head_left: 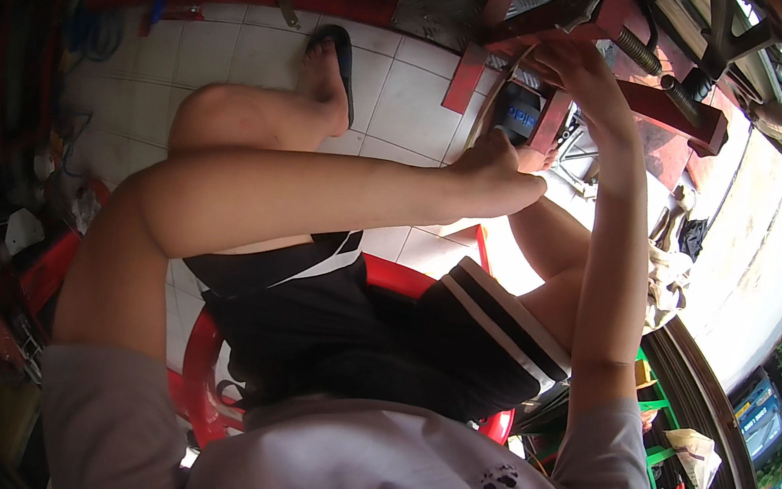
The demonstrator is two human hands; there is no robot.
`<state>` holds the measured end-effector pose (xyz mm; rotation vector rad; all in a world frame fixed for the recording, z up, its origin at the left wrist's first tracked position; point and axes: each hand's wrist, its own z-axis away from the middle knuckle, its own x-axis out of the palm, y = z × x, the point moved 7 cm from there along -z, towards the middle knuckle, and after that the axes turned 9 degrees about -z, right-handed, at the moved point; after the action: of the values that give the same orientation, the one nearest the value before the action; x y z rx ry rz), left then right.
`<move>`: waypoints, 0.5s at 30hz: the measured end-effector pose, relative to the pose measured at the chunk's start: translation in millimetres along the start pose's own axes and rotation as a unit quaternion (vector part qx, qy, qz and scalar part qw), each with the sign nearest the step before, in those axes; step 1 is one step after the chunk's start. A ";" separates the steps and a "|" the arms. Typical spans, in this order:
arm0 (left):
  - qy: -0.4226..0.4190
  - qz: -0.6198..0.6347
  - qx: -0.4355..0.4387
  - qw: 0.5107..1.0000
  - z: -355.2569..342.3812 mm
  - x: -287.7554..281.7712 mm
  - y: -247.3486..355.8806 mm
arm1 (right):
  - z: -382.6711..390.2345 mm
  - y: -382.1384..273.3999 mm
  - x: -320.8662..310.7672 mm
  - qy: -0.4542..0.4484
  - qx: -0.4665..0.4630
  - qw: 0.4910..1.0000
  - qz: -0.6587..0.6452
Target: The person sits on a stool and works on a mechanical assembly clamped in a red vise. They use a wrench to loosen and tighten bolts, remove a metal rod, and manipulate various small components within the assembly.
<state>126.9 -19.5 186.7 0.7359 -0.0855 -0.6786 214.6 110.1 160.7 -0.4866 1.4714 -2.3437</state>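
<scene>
The left hand (494,164) curls its grip around the lower part of a thin curved rim (490,97), just beside the red metal stand (565,28). The right hand (575,65), above, presses its grip closed on the stand's frame where the rim's top passes.

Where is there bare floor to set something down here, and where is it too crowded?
Bare white tiled floor lies between the sandalled foot and the red clutter at the left wall. It is crowded around the red metal stand, where the left hand and right hand work, and by the green crate.
</scene>
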 end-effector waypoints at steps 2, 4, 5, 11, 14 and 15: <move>-0.024 -0.001 0.045 0.999 6.5 -0.7 12.8 | -3.1 5.2 -6.6 0.011 -0.016 0.997 0.075; -0.081 -0.059 0.054 0.994 11.6 -1.5 27.2 | 1.6 8.0 -10.2 0.041 0.012 0.969 0.244; -0.097 -0.117 0.076 0.985 10.2 2.0 26.0 | 5.9 -3.3 -1.4 0.050 0.047 0.939 0.336; -0.110 -0.518 0.234 0.815 -0.5 42.6 2.4 | 37.5 16.3 -24.2 -0.111 0.209 0.820 0.522; -0.113 -0.658 0.252 0.701 -11.0 48.1 -25.4 | 61.6 25.5 -52.7 -0.114 0.351 0.818 0.441; -0.145 -0.675 0.235 0.684 -14.1 50.0 -30.3 | 76.9 24.1 -65.0 -0.090 0.385 0.827 0.398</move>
<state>154.1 -57.5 148.8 1.1418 0.0170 -2.2799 309.3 68.3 163.0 0.1267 0.3831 -1.8691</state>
